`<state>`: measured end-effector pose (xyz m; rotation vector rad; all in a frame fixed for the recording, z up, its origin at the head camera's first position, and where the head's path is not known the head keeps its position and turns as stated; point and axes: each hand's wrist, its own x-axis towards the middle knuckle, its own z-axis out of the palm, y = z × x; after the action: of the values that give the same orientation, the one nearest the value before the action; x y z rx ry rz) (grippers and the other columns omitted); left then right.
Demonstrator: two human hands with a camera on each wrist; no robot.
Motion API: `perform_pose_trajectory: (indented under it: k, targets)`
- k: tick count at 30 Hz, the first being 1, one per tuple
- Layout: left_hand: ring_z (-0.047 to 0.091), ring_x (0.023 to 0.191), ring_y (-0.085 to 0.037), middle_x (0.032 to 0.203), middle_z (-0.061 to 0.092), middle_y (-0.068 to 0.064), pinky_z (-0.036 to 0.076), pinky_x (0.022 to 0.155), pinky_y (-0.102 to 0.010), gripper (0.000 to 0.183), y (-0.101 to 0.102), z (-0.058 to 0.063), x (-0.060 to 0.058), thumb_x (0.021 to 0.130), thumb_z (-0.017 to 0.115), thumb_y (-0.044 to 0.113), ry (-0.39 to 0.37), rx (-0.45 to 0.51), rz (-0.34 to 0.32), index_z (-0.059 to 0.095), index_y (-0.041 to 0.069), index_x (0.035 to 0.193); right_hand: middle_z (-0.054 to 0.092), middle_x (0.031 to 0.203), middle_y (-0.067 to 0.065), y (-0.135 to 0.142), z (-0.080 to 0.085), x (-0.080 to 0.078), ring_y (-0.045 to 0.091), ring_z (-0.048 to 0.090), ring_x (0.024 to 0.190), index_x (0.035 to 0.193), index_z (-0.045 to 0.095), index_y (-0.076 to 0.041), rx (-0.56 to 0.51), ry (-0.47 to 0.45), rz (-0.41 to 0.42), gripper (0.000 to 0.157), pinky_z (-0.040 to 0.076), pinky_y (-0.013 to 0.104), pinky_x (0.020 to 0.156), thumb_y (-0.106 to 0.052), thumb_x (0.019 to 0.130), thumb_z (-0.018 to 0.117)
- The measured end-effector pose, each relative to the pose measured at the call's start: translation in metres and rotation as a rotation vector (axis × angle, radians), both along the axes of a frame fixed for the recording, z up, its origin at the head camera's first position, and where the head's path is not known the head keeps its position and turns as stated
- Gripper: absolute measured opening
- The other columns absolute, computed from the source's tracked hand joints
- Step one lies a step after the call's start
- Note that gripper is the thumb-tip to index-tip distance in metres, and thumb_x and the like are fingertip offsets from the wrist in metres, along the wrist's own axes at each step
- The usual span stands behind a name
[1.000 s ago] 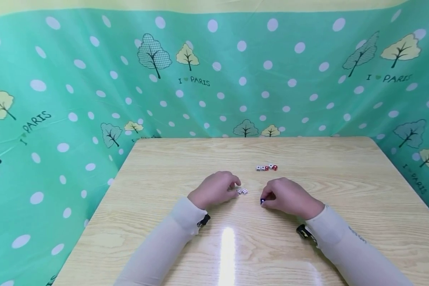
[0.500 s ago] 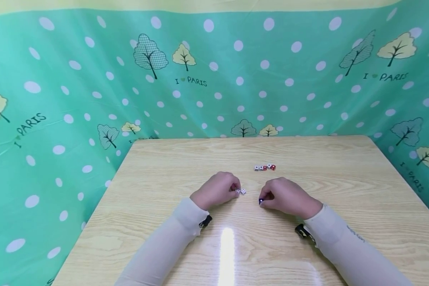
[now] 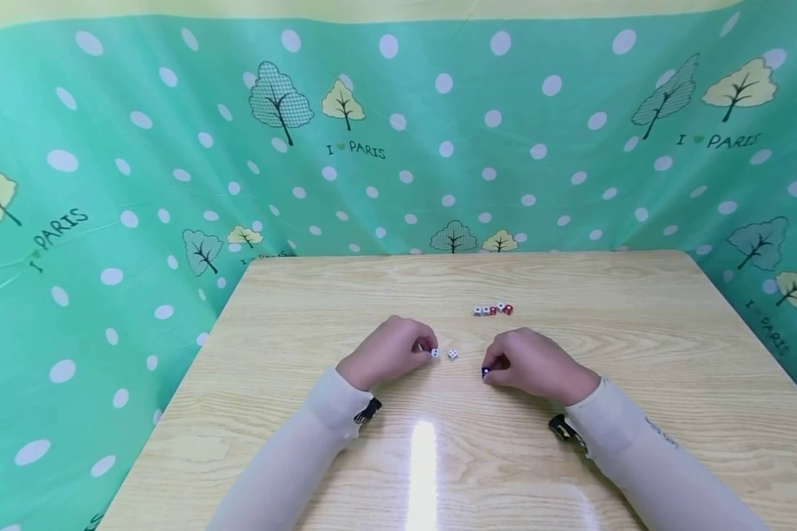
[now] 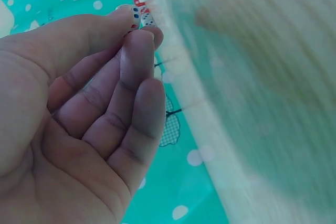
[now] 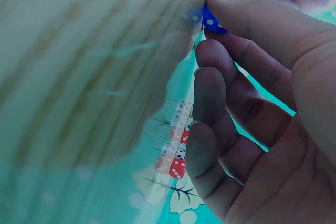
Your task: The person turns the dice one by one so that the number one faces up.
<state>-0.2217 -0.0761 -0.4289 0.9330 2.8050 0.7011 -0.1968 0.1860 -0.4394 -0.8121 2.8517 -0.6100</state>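
Note:
My left hand (image 3: 392, 350) pinches a white die (image 3: 435, 353) between thumb and fingertips, low over the table. In the left wrist view, blue and red pips show on this die's visible side. Just right of it a second white die (image 3: 452, 355) lies apart on the table, its red pip facing the left wrist camera. My right hand (image 3: 538, 365) pinches a blue die (image 5: 212, 22) with white pips, thumb on one side and index finger on the other. The fingers partly cover both held dice.
Behind the hands, several white and red dice stand in a row, with a white die (image 3: 477, 311) at its left end and a red die (image 3: 508, 310) at its right. A green patterned curtain (image 3: 398, 147) rises around the wooden table (image 3: 319, 295).
My left hand has closed on one of the paired white dice and drawn it left, opening a gap to the other. The right hand still holds the blue die in nearly the same place.

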Motion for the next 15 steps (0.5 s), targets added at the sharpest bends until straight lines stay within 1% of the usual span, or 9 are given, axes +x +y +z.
perform_pose_trajectory:
  k: [3,7,15]
  targets:
    - [0.057,0.073,0.000,0.079,0.064,0.016,0.048,0.069,-0.020,0.005,-0.0034,-0.0016,0.0011,0.084,0.072,0.021,-0.009,-0.021,-0.007,0.073,0.022,0.089,0.060,0.072,-0.022,0.0000,-0.0003,0.0000,-0.002,0.054,0.064,0.077,0.070,-0.033,0.000,-0.005,-0.007,0.010,0.046,0.022,0.062,-0.030,0.076,0.080]
    - [0.057,0.073,0.000,0.079,0.063,0.019,0.047,0.070,-0.021,0.005,-0.0066,-0.0037,0.0012,0.082,0.074,0.023,0.001,-0.064,-0.004,0.073,0.026,0.086,0.061,0.072,-0.021,-0.0002,-0.0002,0.0002,-0.001,0.054,0.064,0.078,0.070,-0.033,-0.001,-0.018,-0.017,0.010,0.046,0.023,0.063,-0.029,0.076,0.080]
    - [0.055,0.071,-0.002,0.077,0.061,0.021,0.046,0.067,-0.023,0.004,-0.0084,-0.0063,0.0004,0.082,0.075,0.026,0.010,-0.132,0.007,0.072,0.028,0.082,0.061,0.073,-0.021,-0.0010,0.0001,0.0000,-0.002,0.054,0.064,0.078,0.070,-0.033,0.000,-0.020,-0.019,0.010,0.046,0.023,0.063,-0.029,0.076,0.079]
